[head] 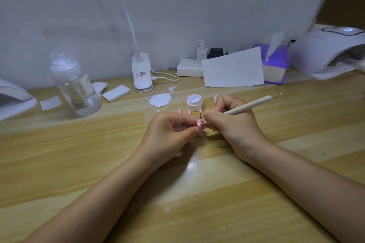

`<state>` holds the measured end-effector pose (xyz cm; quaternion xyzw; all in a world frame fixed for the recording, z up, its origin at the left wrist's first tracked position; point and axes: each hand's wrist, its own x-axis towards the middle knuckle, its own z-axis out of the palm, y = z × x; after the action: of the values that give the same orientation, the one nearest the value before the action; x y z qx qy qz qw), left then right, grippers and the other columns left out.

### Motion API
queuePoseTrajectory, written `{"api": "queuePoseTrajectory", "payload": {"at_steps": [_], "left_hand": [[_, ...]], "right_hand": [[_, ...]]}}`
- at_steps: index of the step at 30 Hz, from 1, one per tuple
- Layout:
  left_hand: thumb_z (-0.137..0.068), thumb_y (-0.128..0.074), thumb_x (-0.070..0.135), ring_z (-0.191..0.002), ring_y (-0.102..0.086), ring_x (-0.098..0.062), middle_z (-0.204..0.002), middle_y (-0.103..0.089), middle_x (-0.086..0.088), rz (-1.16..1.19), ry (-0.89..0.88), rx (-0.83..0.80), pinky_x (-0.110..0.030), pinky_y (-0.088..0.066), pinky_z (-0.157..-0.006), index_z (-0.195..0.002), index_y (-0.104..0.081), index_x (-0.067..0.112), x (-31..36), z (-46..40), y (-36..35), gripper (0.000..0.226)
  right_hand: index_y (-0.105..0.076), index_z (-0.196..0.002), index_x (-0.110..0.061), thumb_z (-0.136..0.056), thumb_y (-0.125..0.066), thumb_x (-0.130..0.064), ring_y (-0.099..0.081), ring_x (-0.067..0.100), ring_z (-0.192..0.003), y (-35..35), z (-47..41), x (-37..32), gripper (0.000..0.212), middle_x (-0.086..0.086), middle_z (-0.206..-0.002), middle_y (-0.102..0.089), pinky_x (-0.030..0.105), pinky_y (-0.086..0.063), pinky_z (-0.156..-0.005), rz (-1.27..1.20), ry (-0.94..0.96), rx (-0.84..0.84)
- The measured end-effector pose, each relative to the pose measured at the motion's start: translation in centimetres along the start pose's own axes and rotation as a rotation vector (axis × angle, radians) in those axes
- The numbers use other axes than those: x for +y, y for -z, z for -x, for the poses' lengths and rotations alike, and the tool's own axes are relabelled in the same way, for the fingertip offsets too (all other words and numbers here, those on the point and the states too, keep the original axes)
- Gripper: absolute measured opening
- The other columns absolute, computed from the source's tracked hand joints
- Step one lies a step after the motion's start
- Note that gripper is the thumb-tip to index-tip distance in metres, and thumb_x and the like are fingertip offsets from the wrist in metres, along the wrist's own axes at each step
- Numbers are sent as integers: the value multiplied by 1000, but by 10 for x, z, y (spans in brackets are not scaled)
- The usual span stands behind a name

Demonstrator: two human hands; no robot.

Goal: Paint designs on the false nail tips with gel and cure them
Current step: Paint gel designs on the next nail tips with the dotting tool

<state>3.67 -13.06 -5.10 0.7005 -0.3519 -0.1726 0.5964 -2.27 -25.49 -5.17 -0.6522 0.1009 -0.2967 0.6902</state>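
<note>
My left hand [169, 134] pinches a pink false nail tip [199, 122] on a small stand at the middle of the wooden table [79, 163]. My right hand [233, 126] grips a cream dotting pen [250, 106], its fine metal point touching the pink tip. Three more pink tips with white dots [189, 112] stand just behind my hands. An open white gel jar [194, 102] sits behind them, with its lid [216, 98] partly hidden by my right hand. A white curing lamp [327, 53] stands at the far right.
A clear pump bottle [76, 87] stands at the left, with white pads [116, 92] beside it. A clip lamp base [142, 73], a power strip [189, 68], a white paper sheet [233, 69] and a purple tissue box [275, 65] line the back. A second lamp [13, 98] sits far left. White spill [160, 99].
</note>
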Motion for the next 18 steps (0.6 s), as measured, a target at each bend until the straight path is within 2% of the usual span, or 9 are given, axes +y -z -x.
{"api": "queuePoseTrajectory", "payload": {"at_steps": [5,10,13,15,16,18], "left_hand": [[-79,-66,5,-74,-68,-6,-72,-73,3,-10,-9,-7,-11,-47,-56,-75,-72,19,-1,-1,0,16],[-79,-67,7,-77,-69,-13,-75,-73,1,-14,-7,-5,-15,-50,-59,-72,-72,25,-3,-1,1,19],[-79,-68,12,-82,-69,-22,-80,-74,0,-34,3,3,-27,-54,-63,-76,-73,23,-2,0,1,13],[-79,-68,15,-85,-68,-28,-82,-74,-1,-44,13,9,-44,-54,-66,-78,-73,23,0,0,0,9],[-79,-68,15,-86,-68,-31,-83,-74,-1,-49,19,13,-53,-53,-67,-78,-73,23,0,1,0,9],[-80,-68,12,-86,-67,-33,-83,-74,-2,-50,27,14,-59,-50,-68,-78,-73,21,1,1,-1,11]], "right_hand": [[-36,-43,-18,-69,-56,12,-44,22,-59,0,0,0,44,9,-55,-37,37,-39,-66,-4,-20,20],[-35,-44,-18,-69,-56,11,-42,22,-58,0,0,0,43,9,-55,-37,34,-37,-61,9,-9,5],[-36,-41,-21,-73,-54,12,-39,10,-41,0,-1,-1,49,-1,-44,-32,28,-49,-55,-81,-52,35],[-36,-39,-21,-75,-53,13,-35,4,-35,0,-1,-1,52,-8,-40,-30,21,-51,-50,-136,-72,43],[-35,-39,-21,-75,-53,13,-34,4,-34,0,-1,-1,52,-8,-39,-29,21,-51,-50,-135,-70,44],[-35,-41,-21,-74,-55,11,-34,3,-35,0,-1,-1,50,-9,-39,-29,23,-50,-52,-100,-56,40]]}}
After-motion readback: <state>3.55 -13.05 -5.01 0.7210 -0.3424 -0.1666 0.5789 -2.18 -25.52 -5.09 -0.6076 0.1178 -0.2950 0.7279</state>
